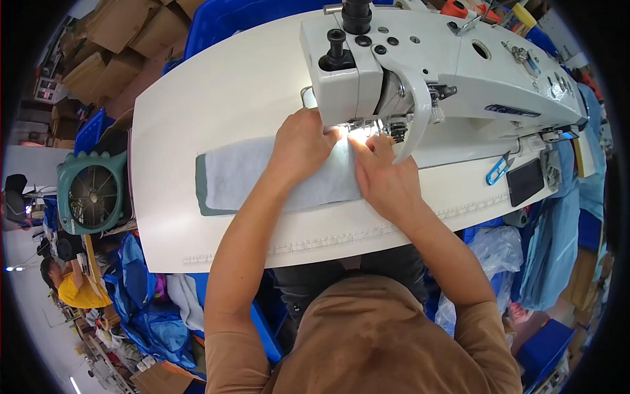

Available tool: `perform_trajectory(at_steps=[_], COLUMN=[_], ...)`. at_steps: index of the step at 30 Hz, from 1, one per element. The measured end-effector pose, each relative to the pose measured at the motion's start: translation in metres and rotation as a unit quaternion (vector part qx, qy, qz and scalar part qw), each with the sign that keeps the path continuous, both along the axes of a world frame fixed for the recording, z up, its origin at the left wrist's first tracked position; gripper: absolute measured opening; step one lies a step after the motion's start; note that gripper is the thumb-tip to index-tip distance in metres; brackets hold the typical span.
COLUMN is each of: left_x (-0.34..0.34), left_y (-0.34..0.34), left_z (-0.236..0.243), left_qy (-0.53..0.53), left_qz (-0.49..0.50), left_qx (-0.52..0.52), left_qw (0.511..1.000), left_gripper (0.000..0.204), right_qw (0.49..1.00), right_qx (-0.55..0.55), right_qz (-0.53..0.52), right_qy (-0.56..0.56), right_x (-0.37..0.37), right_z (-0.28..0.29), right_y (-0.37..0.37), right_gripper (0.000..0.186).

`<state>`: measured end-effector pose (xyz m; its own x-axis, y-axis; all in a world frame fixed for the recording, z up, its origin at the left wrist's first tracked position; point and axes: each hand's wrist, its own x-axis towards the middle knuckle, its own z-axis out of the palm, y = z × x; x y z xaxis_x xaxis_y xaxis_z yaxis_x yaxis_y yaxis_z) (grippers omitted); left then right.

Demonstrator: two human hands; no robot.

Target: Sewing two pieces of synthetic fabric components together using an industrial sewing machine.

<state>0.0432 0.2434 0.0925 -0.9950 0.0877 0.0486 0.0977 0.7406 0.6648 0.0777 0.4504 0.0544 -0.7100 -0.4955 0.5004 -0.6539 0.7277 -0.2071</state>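
A white sewing machine (344, 85) stands over the table, its lamp lighting the needle area. Under it lies a long pale grey-blue fabric piece (239, 174), with a green fabric layer (201, 187) showing below its left end. My left hand (303, 146) is closed on the fabric's far edge, just left of the presser foot (357, 125); its fingertips are partly hidden by the machine head. To the right of the foot, my right hand (390, 177) has its fingers bunched on the fabric's right end, close to the needle. Glare blurs the spot between my hands.
A printed ruler strip (315, 244) runs along the table's near edge. Blue thread snips (500, 169) and a dark phone-like slab (525, 182) lie at the right. Left of the table stands a green fan (92, 192). Farther left, a person in yellow (79, 289) sits.
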Motion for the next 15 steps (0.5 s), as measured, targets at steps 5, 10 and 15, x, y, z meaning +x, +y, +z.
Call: perform_trajectory(at_steps=[5,10,15], left_x=[-0.0002,0.0024,-0.0013], left_y=[0.0014,0.0012,-0.0022], left_z=[0.0040,0.0026,-0.0012], left_qy=[-0.001,-0.010,0.004], left_qz=[-0.004,-0.005,-0.005], left_qx=[-0.002,-0.034,-0.002], left_qw=[1.000,0.999,1.000], left_gripper=[0.027,0.025,0.027], right_qw=[1.000,0.999,0.999], right_qx=[0.005,-0.023,-0.020], right_qz=[-0.012,-0.021,-0.022], right_qy=[0.025,-0.016,-0.021], right_x=[0.0012,0.0080,0.0073], right_z=[0.0043,0.0046,0.0063], right_y=[-0.0015,-0.0003,0.0005], right_gripper=[0.032,0.003,0.016])
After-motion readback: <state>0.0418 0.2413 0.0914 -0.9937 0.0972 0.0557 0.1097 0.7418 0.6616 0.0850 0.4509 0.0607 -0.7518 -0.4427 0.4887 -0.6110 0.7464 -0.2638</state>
